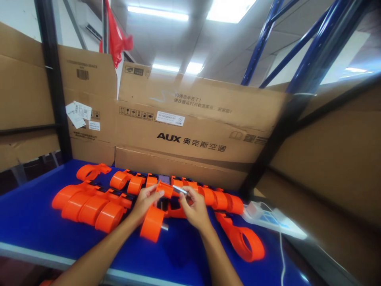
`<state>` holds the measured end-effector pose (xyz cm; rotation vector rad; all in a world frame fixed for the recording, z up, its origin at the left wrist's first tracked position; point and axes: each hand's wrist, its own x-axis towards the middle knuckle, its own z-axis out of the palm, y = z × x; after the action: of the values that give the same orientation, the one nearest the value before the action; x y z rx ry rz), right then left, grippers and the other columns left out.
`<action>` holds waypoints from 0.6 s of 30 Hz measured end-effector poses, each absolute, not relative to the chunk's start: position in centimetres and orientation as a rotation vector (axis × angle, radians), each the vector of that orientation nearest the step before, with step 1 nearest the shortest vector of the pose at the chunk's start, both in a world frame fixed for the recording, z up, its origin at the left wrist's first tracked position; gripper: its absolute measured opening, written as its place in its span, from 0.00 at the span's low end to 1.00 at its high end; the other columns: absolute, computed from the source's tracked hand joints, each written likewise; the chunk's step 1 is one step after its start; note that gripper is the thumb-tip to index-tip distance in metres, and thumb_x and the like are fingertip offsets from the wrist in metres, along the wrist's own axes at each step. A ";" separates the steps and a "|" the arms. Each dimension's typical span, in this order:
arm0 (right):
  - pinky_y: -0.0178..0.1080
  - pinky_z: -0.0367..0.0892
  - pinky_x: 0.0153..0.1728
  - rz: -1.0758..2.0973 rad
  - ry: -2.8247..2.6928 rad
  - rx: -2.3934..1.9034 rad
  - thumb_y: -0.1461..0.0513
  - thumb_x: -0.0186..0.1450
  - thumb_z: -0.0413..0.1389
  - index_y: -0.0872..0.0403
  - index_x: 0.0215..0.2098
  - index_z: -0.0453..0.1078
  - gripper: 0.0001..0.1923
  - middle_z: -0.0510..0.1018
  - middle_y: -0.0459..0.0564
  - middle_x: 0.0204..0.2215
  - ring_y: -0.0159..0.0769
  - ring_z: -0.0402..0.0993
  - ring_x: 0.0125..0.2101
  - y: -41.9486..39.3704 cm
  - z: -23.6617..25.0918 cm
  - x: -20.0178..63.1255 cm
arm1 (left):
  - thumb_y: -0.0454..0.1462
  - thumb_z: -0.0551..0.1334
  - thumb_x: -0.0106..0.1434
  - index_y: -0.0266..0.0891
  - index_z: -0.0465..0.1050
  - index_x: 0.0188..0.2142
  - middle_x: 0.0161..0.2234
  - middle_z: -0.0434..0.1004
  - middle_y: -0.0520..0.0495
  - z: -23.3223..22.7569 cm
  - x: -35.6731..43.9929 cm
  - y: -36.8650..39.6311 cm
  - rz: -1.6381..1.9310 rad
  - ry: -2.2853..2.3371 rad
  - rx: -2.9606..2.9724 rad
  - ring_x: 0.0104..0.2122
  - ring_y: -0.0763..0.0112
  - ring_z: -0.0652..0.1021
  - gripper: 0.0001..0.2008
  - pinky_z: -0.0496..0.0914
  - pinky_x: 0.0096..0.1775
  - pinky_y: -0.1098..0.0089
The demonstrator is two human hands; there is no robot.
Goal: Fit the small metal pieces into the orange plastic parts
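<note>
Orange plastic part [164, 189] pinched in left hand [145, 200], thin metal pin [179, 190] gripped in right hand [193, 210].
Pin not yet seated; finished-looking orange pieces [89, 204] stacked toward desk's [26, 222] left edge.

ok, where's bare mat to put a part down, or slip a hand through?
Free: the blue mat left of the orange row, out to its front edge, and the front strip between the forearms. Crowded: the back, where orange parts line the cardboard, and mid-mat around the left hand and right hand.
</note>
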<state>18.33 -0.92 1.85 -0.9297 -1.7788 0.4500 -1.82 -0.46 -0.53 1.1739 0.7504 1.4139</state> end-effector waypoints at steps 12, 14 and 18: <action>0.34 0.62 0.25 0.420 -1.840 -0.937 0.55 0.69 0.54 0.52 0.37 0.73 0.10 0.73 0.44 0.24 0.33 0.67 0.23 -0.9 1.5 17.9 | 0.43 0.71 0.54 0.36 0.81 0.39 0.28 0.79 0.47 0.3 -1.2 -1.6 1.373 0.673 1.302 0.21 0.74 0.70 0.16 0.62 0.24 0.73; 0.34 0.63 0.26 0.425 -1.823 -0.927 0.55 0.69 0.54 0.52 0.37 0.73 0.11 0.74 0.45 0.24 0.33 0.68 0.24 -0.9 1.4 17.8 | 0.43 0.71 0.54 0.36 0.81 0.40 0.30 0.80 0.47 0.1 -1.1 -1.5 1.372 0.685 1.298 0.22 0.73 0.71 0.16 0.64 0.25 0.73; 0.34 0.66 0.24 0.453 -1.714 -0.929 0.53 0.67 0.57 0.52 0.43 0.74 0.13 0.77 0.46 0.27 0.33 0.69 0.23 -0.7 1.4 17.6 | 0.43 0.73 0.52 0.36 0.80 0.43 0.31 0.81 0.47 0.0 -1.0 -1.4 1.494 0.720 1.234 0.25 0.70 0.75 0.20 0.66 0.28 0.72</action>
<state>17.60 -0.69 1.44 -0.9288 -1.7136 0.4531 -1.03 -1.38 -0.01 1.2343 0.7203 1.4944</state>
